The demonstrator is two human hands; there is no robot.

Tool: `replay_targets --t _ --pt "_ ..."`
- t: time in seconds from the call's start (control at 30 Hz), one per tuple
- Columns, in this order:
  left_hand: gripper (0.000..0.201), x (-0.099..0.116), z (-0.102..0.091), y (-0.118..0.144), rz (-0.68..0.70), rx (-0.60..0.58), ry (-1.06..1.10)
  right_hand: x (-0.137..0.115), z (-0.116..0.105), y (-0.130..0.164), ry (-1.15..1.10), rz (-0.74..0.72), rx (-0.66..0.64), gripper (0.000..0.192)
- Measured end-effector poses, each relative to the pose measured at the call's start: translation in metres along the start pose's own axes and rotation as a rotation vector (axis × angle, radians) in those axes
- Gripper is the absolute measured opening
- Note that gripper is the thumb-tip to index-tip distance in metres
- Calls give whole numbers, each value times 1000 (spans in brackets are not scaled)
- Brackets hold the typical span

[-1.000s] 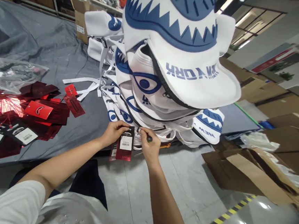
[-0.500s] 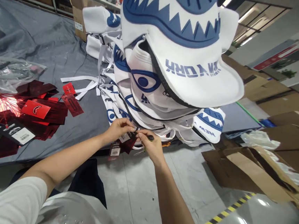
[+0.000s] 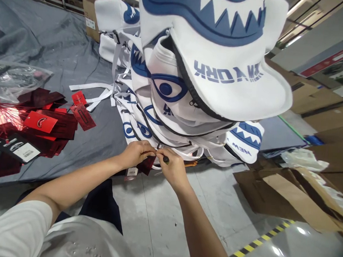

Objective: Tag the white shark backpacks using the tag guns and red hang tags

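Grey cloth covers the worktable (image 3: 60,59), and on it rises a tall stack of white shark-face backpacks (image 3: 193,86), blue teeth and blue eyes showing, the top one lettered in blue and seen upside down. White straps (image 3: 93,93) trail off the stack across the cloth. Down at the table's near edge both hands meet! The left hand (image 3: 135,152) pinches a dark red hang tag (image 3: 146,164) that dangles just below the fingers, over the edge, against the lowest bag of the stack. The right hand (image 3: 172,169) is right beside it, fingertips touching the left's, thumb and forefinger closed on a small black-tipped fastener (image 3: 165,159) at the bag's rim. Both hands are pinched tight, close together; exactly how the fastener joins the tag is too small to tell. A second small tag with a white label (image 3: 131,172) hangs just beneath the left wrist. Off to the left, well apart from the hands, lies a spread of red and black hang tags (image 3: 36,126), some with white barcode labels, and a crumpled clear plastic bag (image 3: 13,78) beyond them. On the right, flattened cardboard boxes (image 3: 298,191) lie on the pale floor, near a strip of yellow-and-black tape (image 3: 257,244).
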State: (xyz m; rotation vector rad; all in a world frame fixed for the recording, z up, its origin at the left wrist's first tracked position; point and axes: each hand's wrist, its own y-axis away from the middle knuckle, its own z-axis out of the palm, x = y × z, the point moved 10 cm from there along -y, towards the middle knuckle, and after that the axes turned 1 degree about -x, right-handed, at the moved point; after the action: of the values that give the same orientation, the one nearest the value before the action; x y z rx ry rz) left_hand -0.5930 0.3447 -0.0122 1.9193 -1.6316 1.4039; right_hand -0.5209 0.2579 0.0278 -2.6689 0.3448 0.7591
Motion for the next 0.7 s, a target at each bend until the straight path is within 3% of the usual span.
replay_targets --t 0.3,0.43,0.6,0.7 --pt "12 -8 3 -1 -157 -171 -304 -21 25 -5 349 2 -180 15" --pt "16 -10 0 -4 -130 -186 -407 -24 29 -11 414 29 -221 17" --pt "28 -5 -4 -6 -180 -153 -553 -16 15 -12 343 77 -93 17" --pt "35 5 1 -5 -225 -176 -502 -8 3 -10 278 118 8 15"
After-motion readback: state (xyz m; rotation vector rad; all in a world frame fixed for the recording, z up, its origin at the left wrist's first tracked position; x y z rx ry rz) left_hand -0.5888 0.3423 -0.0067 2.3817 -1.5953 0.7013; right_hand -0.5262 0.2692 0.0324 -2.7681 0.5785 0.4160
